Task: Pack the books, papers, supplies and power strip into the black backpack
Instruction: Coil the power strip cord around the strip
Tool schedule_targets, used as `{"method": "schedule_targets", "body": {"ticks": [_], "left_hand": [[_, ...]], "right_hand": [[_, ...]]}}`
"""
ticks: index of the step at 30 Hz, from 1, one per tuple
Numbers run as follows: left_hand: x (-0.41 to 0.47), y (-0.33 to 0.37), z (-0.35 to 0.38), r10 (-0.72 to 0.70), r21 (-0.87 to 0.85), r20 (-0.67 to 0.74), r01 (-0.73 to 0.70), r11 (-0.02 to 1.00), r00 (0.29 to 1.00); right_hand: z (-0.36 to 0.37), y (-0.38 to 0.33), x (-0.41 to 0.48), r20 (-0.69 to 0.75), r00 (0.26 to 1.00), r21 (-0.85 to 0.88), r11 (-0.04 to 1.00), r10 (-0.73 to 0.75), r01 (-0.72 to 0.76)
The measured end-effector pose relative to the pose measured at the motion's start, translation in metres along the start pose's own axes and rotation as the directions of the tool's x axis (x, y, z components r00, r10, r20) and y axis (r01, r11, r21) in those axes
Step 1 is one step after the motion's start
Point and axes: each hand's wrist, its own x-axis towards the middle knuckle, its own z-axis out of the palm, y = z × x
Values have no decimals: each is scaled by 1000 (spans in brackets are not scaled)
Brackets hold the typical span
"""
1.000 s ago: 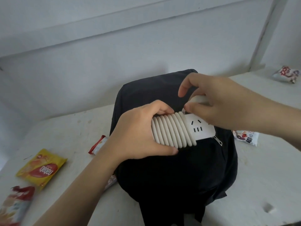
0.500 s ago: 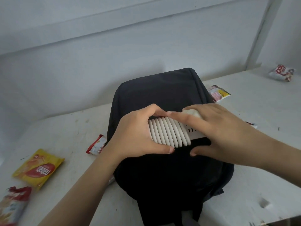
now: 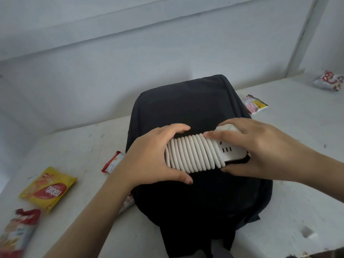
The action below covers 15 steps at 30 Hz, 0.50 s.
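White power strip (image 3: pixel 202 155), cord coiled round it, being held crosswise over the black backpack (image 3: pixel 186 105).

Both grips are closing on the strip: the left hand (image 3: pixel 149 155) is clasping the coiled end from 9 o'clock, fingers over and thumb under, and the right hand (image 3: pixel 260 146) is wrapping the socket end from 3 o'clock. The strip is sitting at the centre of the backpack's front, and the backpack is lying on the pale table (image 3: pixel 297 183). A yellow snack packet (image 3: pixel 48 189) is lying at 8 o'clock, and another packet (image 3: pixel 256 106) at 1 o'clock beside the backpack.
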Motion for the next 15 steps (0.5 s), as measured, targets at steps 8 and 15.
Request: {"method": "schedule_targets", "body": {"ticks": [8,15], "left_hand": [[-4,-14,16,-24,-181,-39,16,983,999],[-4,-13,17,55,-214,-97,-75,974,994]], "right_hand": [[3,-7,4,34,999,-129,991,-24,28],[11,-13,6,-49,998,-181,983,-42,32]]}}
